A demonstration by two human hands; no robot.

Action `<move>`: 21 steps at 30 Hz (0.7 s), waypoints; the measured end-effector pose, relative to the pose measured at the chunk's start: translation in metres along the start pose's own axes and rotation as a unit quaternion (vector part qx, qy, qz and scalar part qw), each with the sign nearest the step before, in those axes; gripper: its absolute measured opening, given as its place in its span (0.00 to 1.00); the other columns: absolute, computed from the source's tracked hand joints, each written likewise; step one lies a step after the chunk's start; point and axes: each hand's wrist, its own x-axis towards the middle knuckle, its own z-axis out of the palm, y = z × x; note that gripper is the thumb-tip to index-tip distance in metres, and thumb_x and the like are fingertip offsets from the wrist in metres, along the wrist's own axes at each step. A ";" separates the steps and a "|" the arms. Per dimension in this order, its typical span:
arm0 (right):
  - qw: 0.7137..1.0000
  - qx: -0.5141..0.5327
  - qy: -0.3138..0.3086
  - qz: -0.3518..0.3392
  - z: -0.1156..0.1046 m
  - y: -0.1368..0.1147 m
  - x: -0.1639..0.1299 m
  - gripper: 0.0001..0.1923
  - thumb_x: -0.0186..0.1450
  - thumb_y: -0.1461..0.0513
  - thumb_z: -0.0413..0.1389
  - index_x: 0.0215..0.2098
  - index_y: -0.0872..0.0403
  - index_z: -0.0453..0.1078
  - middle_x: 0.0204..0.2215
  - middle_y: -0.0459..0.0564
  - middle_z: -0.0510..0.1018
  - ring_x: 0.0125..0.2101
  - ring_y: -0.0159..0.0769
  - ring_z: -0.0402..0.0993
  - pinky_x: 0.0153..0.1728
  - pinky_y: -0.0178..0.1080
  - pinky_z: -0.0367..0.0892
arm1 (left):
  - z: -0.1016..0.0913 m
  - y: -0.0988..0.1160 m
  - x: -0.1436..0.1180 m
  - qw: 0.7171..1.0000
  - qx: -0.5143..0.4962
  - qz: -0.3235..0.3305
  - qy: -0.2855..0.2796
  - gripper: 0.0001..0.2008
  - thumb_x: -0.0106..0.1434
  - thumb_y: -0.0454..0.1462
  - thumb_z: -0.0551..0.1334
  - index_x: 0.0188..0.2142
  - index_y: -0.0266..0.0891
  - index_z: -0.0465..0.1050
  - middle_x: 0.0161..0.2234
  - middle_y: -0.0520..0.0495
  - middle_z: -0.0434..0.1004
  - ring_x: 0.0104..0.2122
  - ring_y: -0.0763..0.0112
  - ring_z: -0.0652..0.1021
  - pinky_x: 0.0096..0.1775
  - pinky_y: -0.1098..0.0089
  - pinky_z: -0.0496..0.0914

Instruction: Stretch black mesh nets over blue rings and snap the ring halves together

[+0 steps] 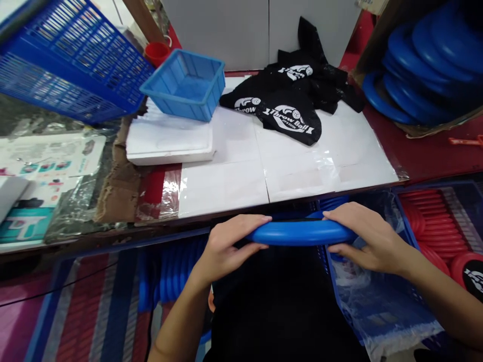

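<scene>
A blue plastic ring (302,234) is held edge-on in front of my body, just below the table's front edge. My left hand (230,244) grips its left end, thumb below and fingers above. On its right end my right hand (362,236) is closed in the same way. A dark strip shows along the ring's upper side, but its face is mostly hidden from this angle. On the table beyond lie black fabric pieces (290,118) printed with white "Throw Ball" lettering.
A small light-blue bin (188,85) rests on a white foam block (169,143). Left of it leans a blue basket (71,60). More blue rings (433,55) fill a box at right. Below the table, red rings (437,226) and blue rings (173,274) sit in crates.
</scene>
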 end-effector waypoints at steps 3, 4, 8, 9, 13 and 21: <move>0.999 -0.026 -0.016 -0.037 0.006 -0.011 0.005 0.21 0.78 0.52 0.56 0.61 0.58 0.68 0.41 0.58 0.85 0.39 0.46 0.83 0.40 0.47 0.79 | 0.011 0.009 0.005 0.998 -0.024 0.053 -0.010 0.21 0.72 0.39 0.70 0.63 0.41 0.76 0.50 0.39 0.88 0.48 0.58 0.88 0.50 0.60 0.82; 0.999 -0.033 -0.016 -0.039 0.007 -0.014 0.005 0.21 0.79 0.52 0.55 0.61 0.59 0.69 0.40 0.58 0.85 0.38 0.45 0.84 0.39 0.45 0.79 | 0.013 0.011 0.006 0.998 -0.026 0.063 -0.011 0.21 0.73 0.39 0.69 0.64 0.41 0.76 0.50 0.38 0.88 0.48 0.58 0.87 0.49 0.60 0.82; 0.998 -0.049 -0.006 -0.036 0.007 -0.023 0.005 0.20 0.80 0.52 0.52 0.57 0.61 0.70 0.39 0.58 0.86 0.37 0.43 0.84 0.37 0.43 0.78 | 0.020 0.017 0.004 0.998 -0.020 0.063 -0.004 0.21 0.72 0.38 0.70 0.63 0.38 0.76 0.50 0.38 0.88 0.48 0.59 0.87 0.49 0.62 0.81; 0.998 -0.052 -0.003 -0.036 0.006 -0.025 0.005 0.20 0.80 0.52 0.52 0.55 0.61 0.71 0.38 0.58 0.86 0.35 0.43 0.84 0.35 0.42 0.77 | 0.021 0.018 0.003 0.998 -0.017 0.062 0.000 0.21 0.72 0.37 0.70 0.62 0.37 0.77 0.50 0.38 0.87 0.48 0.59 0.87 0.49 0.62 0.81; 0.997 -0.075 0.026 -0.020 0.004 -0.037 0.005 0.17 0.80 0.53 0.52 0.50 0.59 0.73 0.35 0.55 0.86 0.30 0.41 0.82 0.30 0.41 0.73 | 0.023 0.025 -0.001 0.997 -0.002 0.072 0.041 0.21 0.71 0.34 0.70 0.63 0.36 0.77 0.50 0.37 0.87 0.47 0.59 0.86 0.50 0.62 0.81; 0.993 -0.112 0.042 0.007 -0.002 -0.051 0.008 0.21 0.79 0.49 0.54 0.50 0.59 0.75 0.35 0.53 0.86 0.30 0.40 0.82 0.31 0.41 0.72 | 0.020 0.018 0.006 0.994 -0.070 0.071 0.044 0.22 0.68 0.34 0.73 0.61 0.41 0.80 0.48 0.39 0.88 0.44 0.57 0.87 0.45 0.60 0.81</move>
